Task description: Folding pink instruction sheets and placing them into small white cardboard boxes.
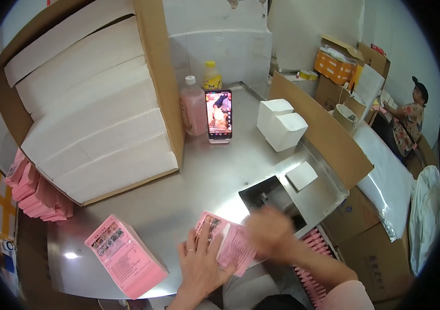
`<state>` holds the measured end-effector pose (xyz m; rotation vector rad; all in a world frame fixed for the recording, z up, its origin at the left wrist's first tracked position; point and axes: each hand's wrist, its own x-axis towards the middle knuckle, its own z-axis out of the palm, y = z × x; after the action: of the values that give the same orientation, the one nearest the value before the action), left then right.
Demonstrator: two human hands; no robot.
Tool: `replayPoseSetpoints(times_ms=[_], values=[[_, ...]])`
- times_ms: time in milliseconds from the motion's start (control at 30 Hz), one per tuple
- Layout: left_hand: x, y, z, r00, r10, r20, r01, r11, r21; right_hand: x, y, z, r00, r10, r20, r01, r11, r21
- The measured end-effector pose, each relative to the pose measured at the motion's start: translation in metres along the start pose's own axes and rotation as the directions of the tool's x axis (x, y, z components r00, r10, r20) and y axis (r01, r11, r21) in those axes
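Observation:
On the metal table, my left hand [202, 263] lies with its fingers spread, pressing on a pink printed leaflet [235, 250]. A ring shows on one finger. A narrow white strip [224, 235] is seen on the leaflet beside those fingers; I cannot make out what it is. Over the leaflet's right side, my right hand [269, 232] is smeared by motion, so its fingers and anything in them cannot be told. It is close to a dark rectangular opening [271, 199] in the table. To the left rests a thick stack of pink printed leaflets [127, 258].
A large carton [160, 77] of white boxes stands at left, with pink bundles [39, 194] beside it. A lit phone [219, 116], a pink bottle [194, 106], white boxes [282, 124] and a white card [301, 175] are on the table. Another person [408, 119] sits far right.

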<state>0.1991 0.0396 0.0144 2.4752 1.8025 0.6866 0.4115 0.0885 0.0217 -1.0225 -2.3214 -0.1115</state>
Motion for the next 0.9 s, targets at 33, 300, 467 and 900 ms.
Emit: replayPoseSetpoints(times_ms=[33,300,467,900], values=[[-0.006,0.000,-0.001,1.000,-0.003,0.005,0.003,1.000,-0.017,0.006,0.019,-0.018,0.986,0.166,-0.032,-0.169,0.973,-0.157],[0.005,0.016,0.003,0.998,-0.037,-0.043,0.039,0.998,0.054,-0.037,0.088,-0.014,0.923,0.353,-0.151,-0.384,0.832,-0.401],[0.007,0.009,0.005,0.993,0.072,-0.090,-0.069,0.997,0.044,-0.037,0.112,-0.012,0.905,0.331,-0.266,-0.412,0.837,-0.360],[0.000,0.011,0.011,0.995,0.045,-0.094,-0.055,0.993,-0.100,0.086,0.227,-0.050,0.827,0.298,-0.477,-0.489,0.800,-0.349]])
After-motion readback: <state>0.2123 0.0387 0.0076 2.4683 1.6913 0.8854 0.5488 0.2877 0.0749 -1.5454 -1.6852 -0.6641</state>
